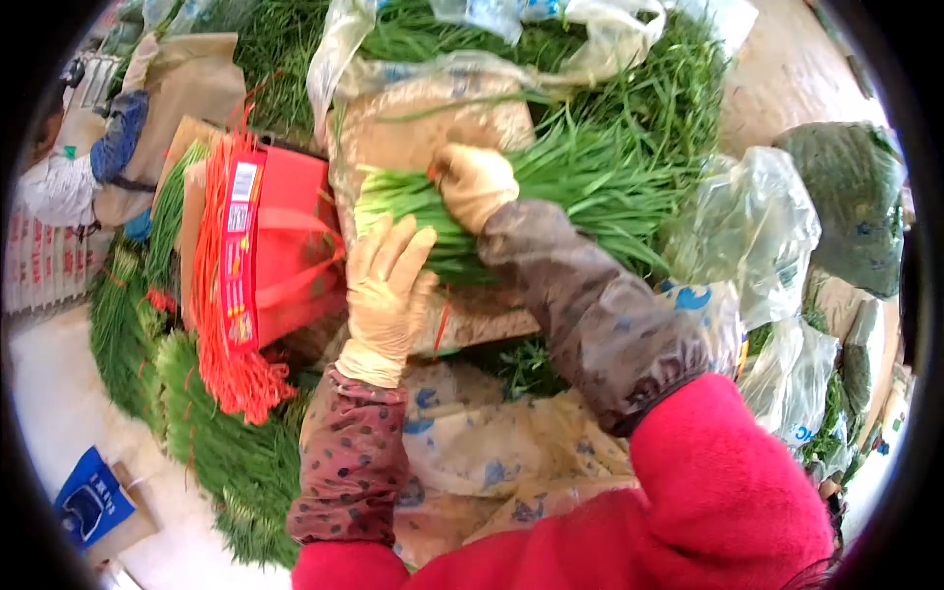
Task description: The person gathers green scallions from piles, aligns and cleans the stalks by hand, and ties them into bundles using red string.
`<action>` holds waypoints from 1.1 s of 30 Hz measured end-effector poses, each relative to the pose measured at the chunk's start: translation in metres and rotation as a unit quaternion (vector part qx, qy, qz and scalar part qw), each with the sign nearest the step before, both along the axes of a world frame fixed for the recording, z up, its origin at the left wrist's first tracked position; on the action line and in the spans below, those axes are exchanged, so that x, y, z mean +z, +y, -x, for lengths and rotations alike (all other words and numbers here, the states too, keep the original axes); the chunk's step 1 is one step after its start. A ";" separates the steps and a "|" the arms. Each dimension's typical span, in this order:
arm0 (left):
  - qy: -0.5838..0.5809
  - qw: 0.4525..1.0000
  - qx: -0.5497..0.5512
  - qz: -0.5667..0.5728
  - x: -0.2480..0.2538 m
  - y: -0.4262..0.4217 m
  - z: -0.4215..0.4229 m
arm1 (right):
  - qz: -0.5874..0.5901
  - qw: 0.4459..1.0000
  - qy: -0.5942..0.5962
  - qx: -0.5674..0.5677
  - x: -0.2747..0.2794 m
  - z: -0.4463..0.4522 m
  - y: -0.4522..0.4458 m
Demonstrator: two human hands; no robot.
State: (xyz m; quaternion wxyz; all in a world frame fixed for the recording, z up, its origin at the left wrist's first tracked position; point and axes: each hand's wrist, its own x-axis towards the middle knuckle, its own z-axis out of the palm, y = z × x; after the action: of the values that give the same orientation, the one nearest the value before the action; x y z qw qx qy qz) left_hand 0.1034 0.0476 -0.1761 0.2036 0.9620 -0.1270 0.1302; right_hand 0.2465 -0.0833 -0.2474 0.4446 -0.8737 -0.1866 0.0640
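Note:
A bunch of chives lies across a worn board, pale cut ends to the left and green leaves spreading right. My left hand, in a cream glove, rests at the near side of the pale ends with its fingers stretched out. On top of the bunch, my right hand, gloved too, is closed, and a bit of red tie shows at its fingertips. Another red strand hangs over the board's near edge. Left of the board, many red ties hang over a red bag.
Loose chives heap behind the board. Tied bunches lie on the floor at left. Clear plastic bags and a filled dark green bag stand at right. Another person's blue sleeve shows at upper left.

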 end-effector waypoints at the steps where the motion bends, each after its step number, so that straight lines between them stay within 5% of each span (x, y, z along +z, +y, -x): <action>1: -0.035 0.998 -0.041 -0.014 0.009 0.008 0.005 | -0.008 1.000 0.006 0.001 0.000 -0.001 0.001; 4: 0.205 0.944 -0.164 -0.202 -0.007 0.025 0.038 | 0.034 0.999 -0.001 -0.007 0.000 0.002 -0.001; 5: 0.176 0.933 -0.199 -0.243 -0.029 0.028 0.049 | 0.025 1.000 0.011 0.000 0.002 0.002 -0.002; 8: 0.400 0.855 -0.218 -0.247 -0.042 0.014 0.045 | 0.020 1.000 0.015 0.000 -0.002 0.002 -0.003; 9: 0.401 0.854 -0.220 -0.247 -0.053 0.016 0.043 | 0.023 1.000 0.005 -0.003 -0.004 0.002 -0.002; 11: 0.207 0.942 -0.253 -0.078 -0.077 0.023 0.041 | 0.021 1.000 0.005 -0.005 -0.004 0.001 -0.003; 14: 0.301 0.914 -0.255 -0.094 -0.085 0.025 0.030 | 0.028 1.000 0.009 -0.006 0.000 0.000 -0.003; 20: 0.230 0.919 -0.305 -0.104 -0.092 0.021 0.025 | 0.022 1.000 0.006 -0.015 -0.005 0.000 -0.002; 30: 0.456 0.868 -0.178 -0.085 -0.061 -0.007 0.011 | 0.031 0.999 0.017 -0.021 -0.003 -0.001 -0.001; 32: 0.424 0.877 -0.152 0.164 -0.053 -0.006 0.006 | 0.042 0.999 0.017 -0.030 -0.005 -0.001 0.000; 33: 0.487 0.802 -0.074 0.337 -0.052 -0.003 0.002 | 0.058 0.997 0.030 -0.031 -0.004 -0.001 0.000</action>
State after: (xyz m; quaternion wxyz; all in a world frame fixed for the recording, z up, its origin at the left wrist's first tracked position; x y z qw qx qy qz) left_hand 0.1010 0.0441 -0.2277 0.5593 0.7571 -0.0296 -0.3363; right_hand 0.2479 -0.0832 -0.2516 0.4005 -0.9011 -0.1418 0.0870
